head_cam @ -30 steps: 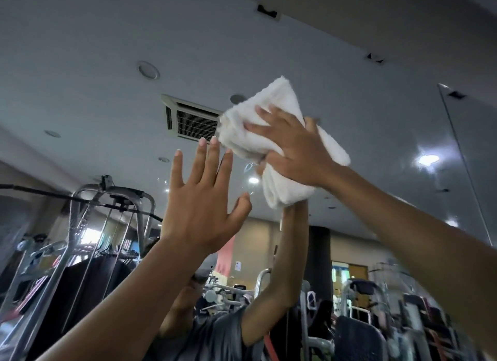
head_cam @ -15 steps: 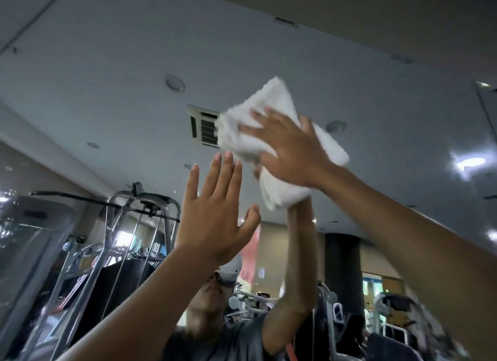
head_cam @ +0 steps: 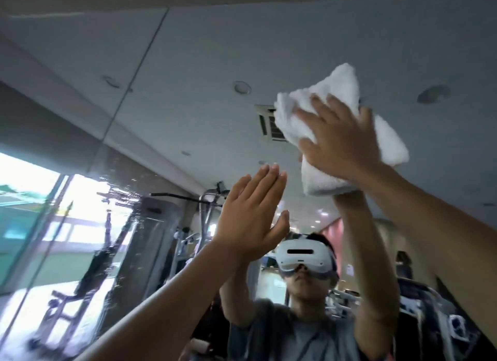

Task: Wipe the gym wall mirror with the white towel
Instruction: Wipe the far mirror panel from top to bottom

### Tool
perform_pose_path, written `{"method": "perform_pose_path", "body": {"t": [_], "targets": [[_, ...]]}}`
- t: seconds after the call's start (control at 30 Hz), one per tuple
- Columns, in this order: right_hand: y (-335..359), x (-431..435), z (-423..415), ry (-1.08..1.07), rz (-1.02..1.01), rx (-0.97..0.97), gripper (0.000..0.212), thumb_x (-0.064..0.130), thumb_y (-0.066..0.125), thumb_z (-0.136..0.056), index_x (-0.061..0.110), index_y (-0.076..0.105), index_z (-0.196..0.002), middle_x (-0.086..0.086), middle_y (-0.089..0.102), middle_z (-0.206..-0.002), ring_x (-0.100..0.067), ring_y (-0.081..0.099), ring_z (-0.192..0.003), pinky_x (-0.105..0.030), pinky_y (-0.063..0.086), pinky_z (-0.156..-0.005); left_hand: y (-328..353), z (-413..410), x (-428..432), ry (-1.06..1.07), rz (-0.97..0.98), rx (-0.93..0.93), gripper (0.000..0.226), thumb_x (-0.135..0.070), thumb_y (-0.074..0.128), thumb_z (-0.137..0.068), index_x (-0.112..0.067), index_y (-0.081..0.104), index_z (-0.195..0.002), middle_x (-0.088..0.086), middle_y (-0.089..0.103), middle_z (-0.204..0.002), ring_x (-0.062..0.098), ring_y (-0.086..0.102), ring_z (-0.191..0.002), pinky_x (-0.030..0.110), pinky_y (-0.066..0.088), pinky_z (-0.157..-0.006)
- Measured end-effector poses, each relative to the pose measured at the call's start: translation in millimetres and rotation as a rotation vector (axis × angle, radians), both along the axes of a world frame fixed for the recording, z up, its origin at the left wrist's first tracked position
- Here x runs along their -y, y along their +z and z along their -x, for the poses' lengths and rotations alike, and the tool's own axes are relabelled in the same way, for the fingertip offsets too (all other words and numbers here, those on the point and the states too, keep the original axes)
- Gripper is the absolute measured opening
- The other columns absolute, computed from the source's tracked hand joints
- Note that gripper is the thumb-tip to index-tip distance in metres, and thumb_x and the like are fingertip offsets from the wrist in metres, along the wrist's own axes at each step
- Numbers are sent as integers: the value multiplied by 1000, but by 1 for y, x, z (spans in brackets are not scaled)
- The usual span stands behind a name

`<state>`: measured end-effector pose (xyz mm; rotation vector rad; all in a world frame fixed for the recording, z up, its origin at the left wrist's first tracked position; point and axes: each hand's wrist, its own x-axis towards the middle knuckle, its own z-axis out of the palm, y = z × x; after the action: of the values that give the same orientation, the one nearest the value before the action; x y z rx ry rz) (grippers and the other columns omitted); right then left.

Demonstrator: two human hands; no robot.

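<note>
White towel (head_cam: 341,89), change: with the right hand (head_cam: 343,145), further right in view than half a second ago.
Look: bunched thick terry, bulging round the fingers.
Place: high on the mirror (head_cam: 215,51).
Grip: right fingers spread, pressing it; left hand (head_cam: 250,218) flat, fingers together.

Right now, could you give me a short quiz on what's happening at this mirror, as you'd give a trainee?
1. Which hand presses the folded white terry towel against the large gym wall mirror?
2. True or false: the left hand has its fingers curled into a fist.
3. Where do the wet streaks lie on the glass? A) lower left of the towel B) directly above it C) to its right
Key: 1 the right hand; 2 false, they are straight; 3 A.
</note>
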<state>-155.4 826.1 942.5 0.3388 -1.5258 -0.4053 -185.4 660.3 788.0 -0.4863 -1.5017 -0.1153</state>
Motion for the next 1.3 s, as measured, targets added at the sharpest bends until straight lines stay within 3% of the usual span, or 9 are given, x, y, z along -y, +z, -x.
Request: {"method": "perform_pose_path", "body": {"t": [0.13,0.23,0.37,0.57,0.77,0.97,1.13,1.2,1.3], "targets": [[-6,-30,-3,4,-204,19,62,55,30,-84,46,43,-144,7,36,-160,-21,35,-145,-54,31,-102,-10,-2,0,24,-105,64,72,-47,28,-94,-12,30,-157,5,21,-165,17,13,-154,38,6,-123],[4,-32,-4,45,38,-19,64,51,30,-83,38,49,-142,2,39,-158,-25,36,-143,-55,32,-100,-11,1,2,20,-227,146,78,-54,13,-92,-15,6,-160,1,-4,-168,8,-13,-153,32,-10,-123],[-22,9,-2,51,252,-5,63,49,32,-88,31,40,-148,-5,30,-162,-29,26,-147,-59,24,-107,-9,-1,1,17,-226,154,78,-54,14,-93,-15,12,-160,2,2,-168,9,-8,-154,32,-7,-124],[-19,-23,-11,-14,-437,160,63,51,34,-82,48,43,-144,10,34,-159,-18,32,-146,-57,28,-106,-2,-4,30,109,-64,100,68,-48,33,-94,-10,45,-148,11,41,-156,23,37,-146,38,28,-112],[-25,-1,-6,80,381,-36,61,43,36,-86,37,41,-147,0,33,-161,-25,28,-147,-58,27,-106,-12,10,61,82,25,-4,64,-43,37,-94,-11,46,-149,9,41,-156,21,35,-147,40,20,-118],[-65,-6,-14,-81,-481,178,66,50,43,-83,46,33,-148,6,27,-163,-21,26,-149,-58,25,-109,-16,17,61,55,15,-18,65,-42,37,-94,-9,45,-149,10,40,-157,22,32,-148,40,15,-120],[-55,-13,-11,29,384,-37,66,45,31,-83,39,40,-148,2,33,-161,-24,31,-147,-57,31,-105,-26,23,65,77,12,1,67,-44,32,-97,-9,36,-154,9,29,-162,22,23,-152,40,8,-124],[-83,10,-2,6,510,-62,68,45,31,-85,34,35,-152,0,27,-164,-25,25,-149,-58,27,-107,-28,24,65,65,1,-17,66,-45,32,-98,-9,37,-153,10,30,-162,23,24,-152,40,8,-124],[-121,7,-5,-77,-16,52,66,47,36,-89,36,31,-154,0,22,-165,-25,22,-151,-59,30,-105,-29,23,64,36,-2,-33,66,-45,31,-98,-7,40,-152,11,33,-160,24,28,-150,41,10,-123]]}}
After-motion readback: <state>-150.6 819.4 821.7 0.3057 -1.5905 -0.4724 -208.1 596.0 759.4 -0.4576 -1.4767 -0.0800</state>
